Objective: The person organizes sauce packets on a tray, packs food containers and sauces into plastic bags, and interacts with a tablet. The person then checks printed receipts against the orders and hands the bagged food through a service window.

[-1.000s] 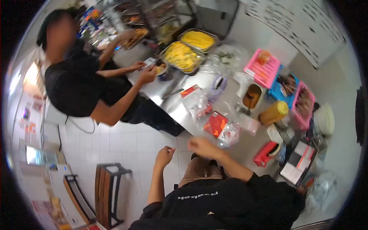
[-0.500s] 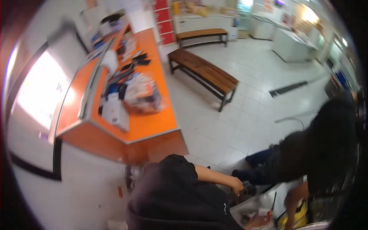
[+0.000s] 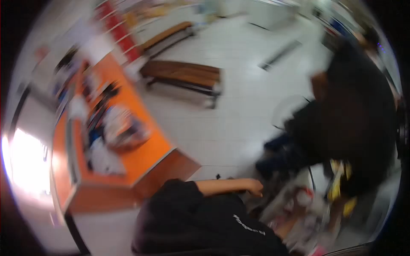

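Observation:
My left hand [image 3: 255, 187] is at the lower centre, at the end of my outstretched bare forearm, over a dark blurred area beside the worktop. Its outline looks rounded, but motion smears the fingers and no held object can be made out. Lower right, my right hand [image 3: 296, 209] is a blur among plastic wrappings on the worktop [image 3: 277, 209]. A red item [image 3: 306, 193] lies close to it. Whether that hand grips anything is hidden by the blur. Yellow items [image 3: 335, 183] show further right, next to the other person.
Another person [image 3: 354, 106] in dark clothes stands at the right. An orange counter [image 3: 145, 145] with a plastic bag [image 3: 124, 126] on it runs along the left. Behind are a wooden bench [image 3: 183, 73], a second bench [image 3: 168, 36] and red panels [image 3: 117, 32].
The view has swung from the worktop with food trays to the orange counter and benches. Since half a second ago, the counter and benches have shifted left in view. My left arm still reaches right.

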The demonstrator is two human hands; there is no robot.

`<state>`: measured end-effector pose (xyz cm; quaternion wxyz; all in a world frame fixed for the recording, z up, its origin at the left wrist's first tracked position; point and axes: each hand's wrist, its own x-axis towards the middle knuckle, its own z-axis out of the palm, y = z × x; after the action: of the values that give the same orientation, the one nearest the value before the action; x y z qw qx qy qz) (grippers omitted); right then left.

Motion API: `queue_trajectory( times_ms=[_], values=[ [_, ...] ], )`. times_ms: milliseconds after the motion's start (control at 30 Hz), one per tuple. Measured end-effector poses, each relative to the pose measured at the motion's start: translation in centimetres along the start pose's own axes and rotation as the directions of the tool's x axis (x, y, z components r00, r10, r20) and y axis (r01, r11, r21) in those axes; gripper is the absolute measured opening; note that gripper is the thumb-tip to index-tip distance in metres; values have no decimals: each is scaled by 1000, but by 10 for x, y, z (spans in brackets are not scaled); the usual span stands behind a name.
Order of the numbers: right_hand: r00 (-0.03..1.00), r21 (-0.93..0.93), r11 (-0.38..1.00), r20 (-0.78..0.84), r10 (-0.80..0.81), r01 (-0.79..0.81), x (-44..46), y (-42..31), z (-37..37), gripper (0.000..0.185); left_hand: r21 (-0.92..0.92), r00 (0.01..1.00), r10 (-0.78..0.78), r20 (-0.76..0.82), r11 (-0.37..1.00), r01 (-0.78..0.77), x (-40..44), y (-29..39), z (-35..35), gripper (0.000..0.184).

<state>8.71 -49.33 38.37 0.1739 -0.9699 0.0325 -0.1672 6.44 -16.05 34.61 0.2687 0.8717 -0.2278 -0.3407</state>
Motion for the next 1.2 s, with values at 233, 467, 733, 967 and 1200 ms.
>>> queue_trajectory(
  times_ms=[233, 467, 733, 967, 1200],
  values=[
    [989, -50, 987, -6, 150, -150, -24, -17, -53, 100, -50, 898, 295, 327, 954, -295, 27, 60, -2, 55],
    [978, 6, 980, -66, 197, -197, -67, -48, -132, 106, -50, 868, 400, 295, 913, -404, 86, 96, 55, 48],
    [800, -39, 827, -284, 529, -561, -110, -68, -252, 110, -297, 861, 498, -101, 811, -504, 101, 213, 26, 84],
    [730, -4, 777, -344, 591, -630, -123, -80, -259, 108, 114, 825, 558, 90, 817, -565, 145, 206, 28, 88],
    [722, 121, 775, -299, 624, -620, -106, -81, -250, 108, -473, 767, 213, 605, 871, 131, 189, 172, 0, 31]
  ],
)
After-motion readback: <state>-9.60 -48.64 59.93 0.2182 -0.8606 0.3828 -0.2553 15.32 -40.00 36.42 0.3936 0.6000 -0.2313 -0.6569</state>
